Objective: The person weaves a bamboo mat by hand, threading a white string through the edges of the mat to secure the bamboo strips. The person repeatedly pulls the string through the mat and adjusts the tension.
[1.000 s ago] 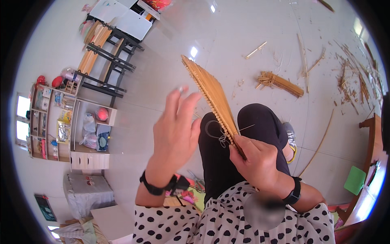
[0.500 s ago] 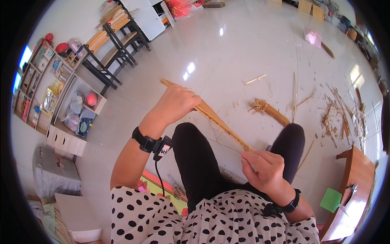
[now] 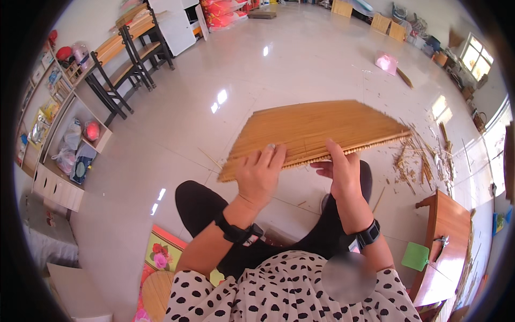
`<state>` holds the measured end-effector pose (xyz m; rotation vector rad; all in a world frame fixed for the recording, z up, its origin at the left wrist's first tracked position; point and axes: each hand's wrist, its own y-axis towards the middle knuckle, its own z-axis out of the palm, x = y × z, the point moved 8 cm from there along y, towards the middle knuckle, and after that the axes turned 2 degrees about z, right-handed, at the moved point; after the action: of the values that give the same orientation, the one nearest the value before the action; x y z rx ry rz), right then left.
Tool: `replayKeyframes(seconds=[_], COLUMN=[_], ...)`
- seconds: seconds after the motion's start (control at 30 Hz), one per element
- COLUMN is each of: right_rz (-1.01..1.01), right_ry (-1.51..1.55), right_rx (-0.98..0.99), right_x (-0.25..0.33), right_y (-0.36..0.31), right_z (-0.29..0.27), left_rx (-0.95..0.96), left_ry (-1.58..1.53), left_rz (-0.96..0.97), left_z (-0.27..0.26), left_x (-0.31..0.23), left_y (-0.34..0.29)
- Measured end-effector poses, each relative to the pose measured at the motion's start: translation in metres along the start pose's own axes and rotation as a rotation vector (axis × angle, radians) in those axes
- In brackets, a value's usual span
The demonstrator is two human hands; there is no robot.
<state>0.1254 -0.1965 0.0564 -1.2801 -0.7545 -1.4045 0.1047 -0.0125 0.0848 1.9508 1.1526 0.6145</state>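
A flat golden-brown panel of stalks laid side by side [image 3: 316,123] is held above my knees, its broad face showing and a row of cut stalk ends along the near edge. My left hand [image 3: 261,174] grips that edge toward its left end, fingers over the top and the thumb hidden. Farther right along the same edge, my right hand [image 3: 343,169] has its thumb on the upper face and fingers underneath. Both wrists wear black straps.
Loose stalks and scraps [image 3: 418,161] litter the floor at the right. A small wooden table [image 3: 450,231] with a green fly swatter [image 3: 415,256] stands near my right side. A flowered mat [image 3: 161,252] and round wooden board [image 3: 156,295] lie left; shelves [image 3: 59,134] and chairs [image 3: 120,75] are beyond.
The panel has turned from nearly edge-on to showing its broad face. My left hand has come nearer and my right hand has moved up and forward onto its edge.
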Motion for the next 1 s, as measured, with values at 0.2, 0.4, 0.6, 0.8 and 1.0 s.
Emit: replayKeyframes(seconds=[0.2,0.4,0.6,0.8,1.0], right_rz=[-0.269,-0.381,-0.362,-0.193,-0.212], right_ry=[-0.54,-0.793,-0.811,-0.663,-0.666], right_rx=[-0.077,0.011,0.1,0.157,0.196], right_x=[0.004,0.023,0.04,0.029,0.025], right_y=[0.011,-0.01,-0.021,-0.013,-0.012], right_z=[-0.034,-0.032,-0.026,-0.044,-0.042], left_rx=[0.357,0.599,0.624,0.396,0.027], left_ry=[-0.566,-0.851,-0.952,-0.996,-1.062], left_rz=[-0.118,-0.15,-0.196,-0.113,-0.023], left_z=[0.037,0.034,0.018,0.009,0.004], left_x=[-0.058,-0.082,-0.088,-0.077,-0.082], left_y=[-0.066,-0.092,-0.084,-0.051,-0.022])
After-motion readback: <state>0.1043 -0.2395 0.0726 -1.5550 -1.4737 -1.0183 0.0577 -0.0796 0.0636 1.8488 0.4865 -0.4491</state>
